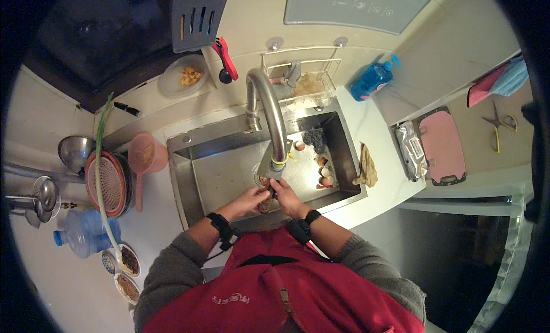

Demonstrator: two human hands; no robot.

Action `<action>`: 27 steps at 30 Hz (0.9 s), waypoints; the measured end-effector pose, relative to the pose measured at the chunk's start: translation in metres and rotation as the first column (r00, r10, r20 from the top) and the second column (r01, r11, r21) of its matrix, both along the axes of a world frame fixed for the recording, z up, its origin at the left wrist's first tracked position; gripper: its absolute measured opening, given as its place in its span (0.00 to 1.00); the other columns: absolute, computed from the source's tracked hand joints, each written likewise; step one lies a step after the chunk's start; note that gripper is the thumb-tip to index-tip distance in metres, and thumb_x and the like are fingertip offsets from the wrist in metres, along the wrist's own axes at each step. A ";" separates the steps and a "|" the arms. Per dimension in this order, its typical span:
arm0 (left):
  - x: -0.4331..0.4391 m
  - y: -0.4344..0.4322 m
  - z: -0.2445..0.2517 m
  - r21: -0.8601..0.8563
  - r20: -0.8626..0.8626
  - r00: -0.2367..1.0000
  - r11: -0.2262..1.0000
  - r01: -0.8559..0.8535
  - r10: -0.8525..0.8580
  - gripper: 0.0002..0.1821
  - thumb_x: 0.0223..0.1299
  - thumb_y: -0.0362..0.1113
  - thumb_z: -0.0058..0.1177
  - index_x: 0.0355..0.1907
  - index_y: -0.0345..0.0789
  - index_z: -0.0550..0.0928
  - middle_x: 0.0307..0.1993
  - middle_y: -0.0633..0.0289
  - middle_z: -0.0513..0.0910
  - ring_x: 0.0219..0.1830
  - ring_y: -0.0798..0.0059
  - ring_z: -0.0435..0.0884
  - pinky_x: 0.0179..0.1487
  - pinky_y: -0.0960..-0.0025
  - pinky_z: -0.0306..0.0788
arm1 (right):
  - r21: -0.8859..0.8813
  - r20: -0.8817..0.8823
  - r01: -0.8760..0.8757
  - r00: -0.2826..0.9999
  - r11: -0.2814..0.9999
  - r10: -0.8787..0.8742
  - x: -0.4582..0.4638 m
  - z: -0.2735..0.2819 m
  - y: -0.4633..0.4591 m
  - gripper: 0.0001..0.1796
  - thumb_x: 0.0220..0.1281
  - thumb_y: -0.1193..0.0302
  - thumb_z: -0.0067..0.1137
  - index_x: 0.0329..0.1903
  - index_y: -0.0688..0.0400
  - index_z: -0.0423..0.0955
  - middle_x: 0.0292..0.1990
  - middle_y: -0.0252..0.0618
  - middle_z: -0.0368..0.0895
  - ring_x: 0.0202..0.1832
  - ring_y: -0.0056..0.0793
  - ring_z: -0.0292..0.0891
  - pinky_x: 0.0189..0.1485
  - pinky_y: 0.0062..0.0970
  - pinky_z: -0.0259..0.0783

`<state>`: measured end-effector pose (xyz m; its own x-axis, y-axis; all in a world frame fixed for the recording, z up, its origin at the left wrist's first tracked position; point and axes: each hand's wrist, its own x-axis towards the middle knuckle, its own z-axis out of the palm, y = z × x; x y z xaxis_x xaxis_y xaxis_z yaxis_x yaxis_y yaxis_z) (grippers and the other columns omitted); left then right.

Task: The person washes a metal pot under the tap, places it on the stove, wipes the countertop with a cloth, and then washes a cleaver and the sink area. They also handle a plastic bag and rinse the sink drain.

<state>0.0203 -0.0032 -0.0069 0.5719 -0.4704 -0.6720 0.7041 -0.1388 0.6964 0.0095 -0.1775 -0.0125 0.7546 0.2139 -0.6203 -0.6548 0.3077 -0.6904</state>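
Both hands are low over the stainless steel sink (227, 169), under the tap's curved spout (275, 122). They meet around the dark handle of what looks like a kitchen cleaver (267, 163). Its wide grey blade points away from me and is partly hidden by the spout. My right hand (287, 197) grips near the handle's top, thumb against it. My left hand (249, 203) closes around the brownish lower end, where the fingers hide much of it. Right of the blade, eggshells (326, 181) and a dark mesh scourer (316, 139) lie on the sink floor.
A crumpled tan cloth (366, 165) lies at the sink's right rim. Behind stand a wire rack (307, 86) and a blue pump bottle (371, 81). On the left are a pink ladle (144, 154), colanders (107, 182), a long scallion (99, 161) and a plastic water jug (88, 234).
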 end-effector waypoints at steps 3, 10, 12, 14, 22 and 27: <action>-0.012 -0.022 0.005 -0.193 -0.037 0.988 0.969 -0.156 0.152 0.17 0.67 0.42 0.49 0.52 0.34 0.71 0.34 0.60 0.79 0.31 0.74 0.80 0.29 0.69 0.75 | 0.029 -0.039 -0.076 0.996 0.997 0.077 0.000 -0.016 0.008 0.20 0.73 0.58 0.45 0.54 0.60 0.72 0.44 0.44 0.80 0.44 0.31 0.77 0.47 0.31 0.74; 0.001 -0.001 0.010 0.169 0.060 0.998 0.985 -0.014 0.004 0.12 0.64 0.38 0.49 0.41 0.32 0.69 0.24 0.61 0.74 0.20 0.72 0.76 0.22 0.67 0.71 | -0.623 0.676 0.367 0.698 0.690 0.239 0.108 0.009 -0.099 0.12 0.64 0.69 0.57 0.44 0.64 0.77 0.37 0.48 0.83 0.38 0.38 0.81 0.43 0.33 0.74; -0.002 0.004 0.015 0.295 0.115 0.991 0.955 0.031 -0.067 0.13 0.63 0.39 0.50 0.40 0.31 0.69 0.22 0.61 0.74 0.17 0.71 0.75 0.21 0.66 0.70 | -0.634 0.726 0.512 0.653 0.580 0.217 0.163 0.044 -0.131 0.09 0.61 0.70 0.58 0.42 0.61 0.77 0.35 0.50 0.82 0.38 0.44 0.79 0.43 0.37 0.73; -0.004 0.006 0.023 0.421 0.165 0.977 0.905 0.055 -0.136 0.14 0.62 0.40 0.52 0.39 0.31 0.70 0.21 0.59 0.75 0.16 0.70 0.75 0.21 0.66 0.70 | -0.640 0.751 0.690 0.468 0.339 0.466 0.218 0.076 -0.146 0.10 0.59 0.70 0.59 0.43 0.59 0.77 0.37 0.48 0.82 0.36 0.48 0.78 0.43 0.42 0.72; -0.012 0.006 0.055 0.681 0.379 0.850 0.732 0.012 -0.366 0.19 0.57 0.46 0.57 0.39 0.31 0.75 0.28 0.48 0.81 0.28 0.54 0.81 0.35 0.56 0.73 | -0.992 0.016 0.090 0.780 -0.087 0.625 0.321 0.080 -0.113 0.24 0.57 0.52 0.55 0.52 0.53 0.77 0.47 0.44 0.82 0.52 0.45 0.79 0.52 0.43 0.74; -0.016 0.005 0.057 0.739 0.395 0.811 0.673 -0.001 -0.432 0.19 0.54 0.46 0.57 0.41 0.34 0.78 0.34 0.46 0.82 0.39 0.45 0.80 0.43 0.52 0.72 | -0.963 0.098 0.238 0.744 -0.125 0.661 0.348 0.064 -0.123 0.14 0.56 0.62 0.56 0.41 0.58 0.78 0.42 0.49 0.82 0.44 0.48 0.80 0.47 0.42 0.75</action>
<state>0.0038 0.0020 0.0505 0.8578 -0.1607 -0.4882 0.1632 -0.8156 0.5551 0.3572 -0.3007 0.0514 0.9996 0.0130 0.0236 0.0172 -0.9821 -0.1875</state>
